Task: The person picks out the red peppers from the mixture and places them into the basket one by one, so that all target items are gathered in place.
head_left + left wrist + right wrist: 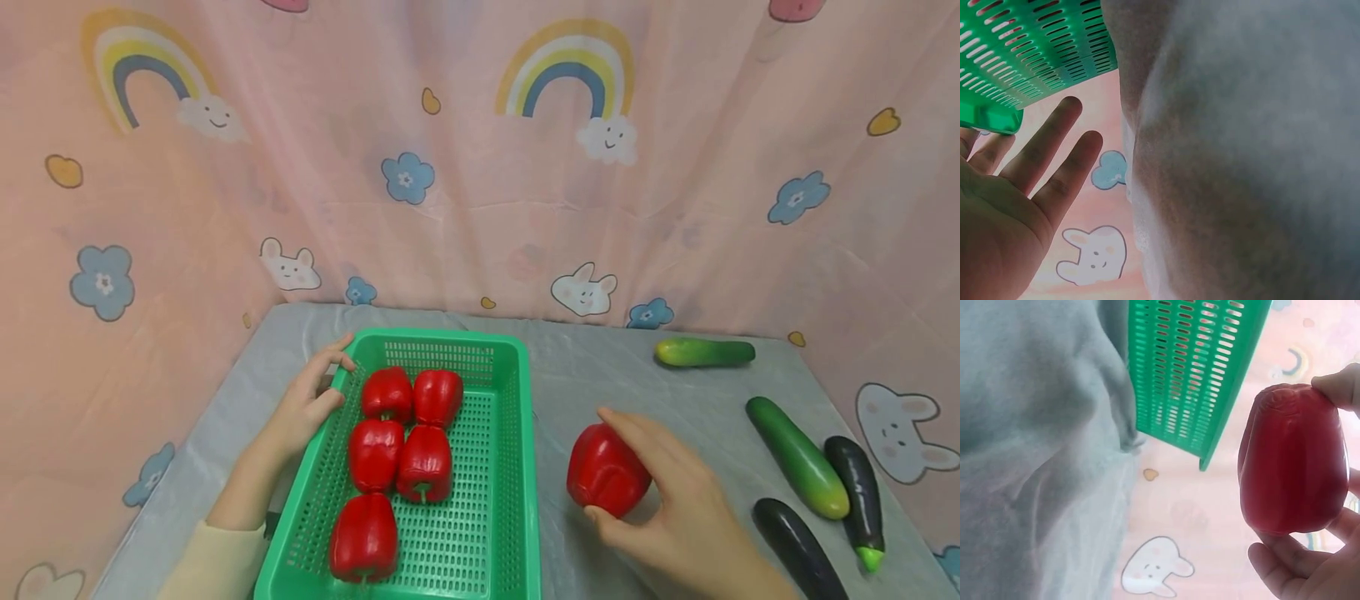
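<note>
Between thumb and fingers, my right hand [678, 504] grips a red bell pepper [602, 473], held above the cloth just right of the green basket [477, 508]. The right wrist view shows this pepper from the side, its smooth skin between the thumb and the fingers. My left hand [300, 408] touches the left rim of the basket near its far corner; in the left wrist view its fingers [1054, 137] are extended below the rim. Several red bell peppers [375, 454] lie in the left part of the basket, some touching each other.
To the right, two cucumbers [797, 458] and two eggplants [857, 492] lie on the grey cloth [592, 375], one cucumber near the back edge. A pink curtain [480, 250] with rainbows and rabbits hangs behind and along the sides.
</note>
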A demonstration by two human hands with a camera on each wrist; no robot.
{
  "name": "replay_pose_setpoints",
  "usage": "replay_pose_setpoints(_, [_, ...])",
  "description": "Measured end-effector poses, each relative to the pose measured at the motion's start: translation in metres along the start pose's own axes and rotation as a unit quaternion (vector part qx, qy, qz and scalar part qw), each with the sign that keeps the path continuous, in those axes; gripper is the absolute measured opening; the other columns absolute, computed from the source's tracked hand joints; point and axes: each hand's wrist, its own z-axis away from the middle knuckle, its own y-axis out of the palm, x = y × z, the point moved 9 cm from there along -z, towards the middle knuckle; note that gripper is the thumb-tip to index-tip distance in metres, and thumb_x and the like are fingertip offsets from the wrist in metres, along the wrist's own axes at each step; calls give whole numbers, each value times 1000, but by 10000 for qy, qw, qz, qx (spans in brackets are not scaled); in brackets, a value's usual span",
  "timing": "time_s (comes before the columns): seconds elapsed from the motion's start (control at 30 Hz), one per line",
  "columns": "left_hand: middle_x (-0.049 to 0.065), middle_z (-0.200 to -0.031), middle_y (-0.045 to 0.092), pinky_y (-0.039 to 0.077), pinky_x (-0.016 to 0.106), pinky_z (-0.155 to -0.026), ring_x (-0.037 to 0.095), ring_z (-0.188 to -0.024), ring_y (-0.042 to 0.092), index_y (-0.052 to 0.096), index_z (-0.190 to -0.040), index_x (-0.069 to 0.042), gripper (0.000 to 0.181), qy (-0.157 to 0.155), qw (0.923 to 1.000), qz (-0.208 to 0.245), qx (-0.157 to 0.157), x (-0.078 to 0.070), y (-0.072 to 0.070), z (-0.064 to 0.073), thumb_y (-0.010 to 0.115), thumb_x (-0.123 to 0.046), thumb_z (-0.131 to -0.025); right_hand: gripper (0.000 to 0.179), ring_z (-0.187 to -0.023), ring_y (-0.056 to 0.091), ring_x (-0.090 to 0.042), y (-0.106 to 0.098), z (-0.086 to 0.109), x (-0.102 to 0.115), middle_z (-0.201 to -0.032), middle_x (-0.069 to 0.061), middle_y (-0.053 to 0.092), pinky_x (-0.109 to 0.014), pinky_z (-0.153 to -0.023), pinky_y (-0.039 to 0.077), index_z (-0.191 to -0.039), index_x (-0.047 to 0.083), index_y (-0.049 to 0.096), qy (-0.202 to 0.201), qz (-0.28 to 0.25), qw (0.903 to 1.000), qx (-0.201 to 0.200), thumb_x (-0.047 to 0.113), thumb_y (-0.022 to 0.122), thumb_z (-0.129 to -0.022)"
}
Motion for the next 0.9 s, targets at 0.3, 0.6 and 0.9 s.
replay_pose_setpoints(0.3, [19,-174,37,52,33,-82,48,-126,59,58,-120,-5,32,89,10000,6,-13,-2,1,-1,51,6,-90,120,-122,62,-18,-2,-14,12,-143,4,64,-39,-74,64,-162,34,52,-320,-198,9992,-120,23,107,-56])
replay_pose_setpoints(0.6, [19,-174,37,52,31,-78,47,-127,59,57,-120,-5,32,73,10000,37,-37,-2,-2,1,51,6,-91,110,-125,62,-16,5,-29,34,-146,0,63,-37,-78,64,-161,27,54,-877,-900,9920,-98,20,103,-62])
replay_pose_setpoints(0.9, [18,-174,36,52,33,-74,47,-110,66,57,-120,-5,32,-48,10000,40,25,-2,1,-1,51,6,-90,102,-127,60,-15,16,-41,55,-148,2,61,-35,-82,64,-160,26,55,-1220,-1392,9827,66,19,100,-68])
